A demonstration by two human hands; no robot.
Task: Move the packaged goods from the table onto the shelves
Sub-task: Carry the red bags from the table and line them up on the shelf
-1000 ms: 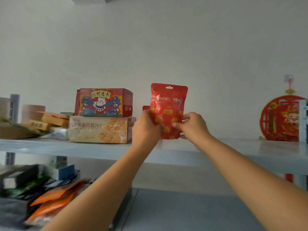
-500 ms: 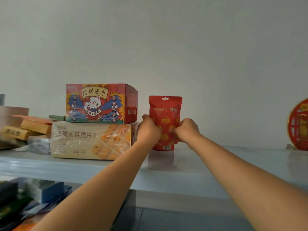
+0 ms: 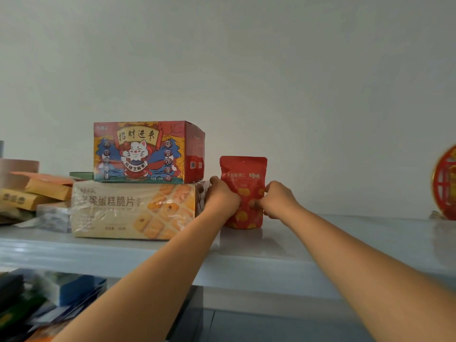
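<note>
A red snack pouch point(image 3: 243, 172) with yellow pieces printed on it stands upright on the grey top shelf point(image 3: 320, 245), close to the wall. My left hand point(image 3: 220, 197) grips its left edge and my right hand point(image 3: 278, 201) pinches its right edge. Both hands cover the pouch's lower sides. Directly left of the pouch lies a beige cake-crisp box point(image 3: 134, 209), and a colourful cat-printed box point(image 3: 148, 151) sits on top of it.
Orange and yellow packets point(image 3: 37, 191) and a pale packet point(image 3: 53, 215) are piled at the shelf's left end. A red round ornament point(image 3: 445, 183) stands at the far right. The lower shelf holds blue and dark packages point(image 3: 49, 294) at left.
The pouch went from held in the air above the shelf edge to standing on the shelf near the wall. Both hands moved forward and down with it and still hold it.
</note>
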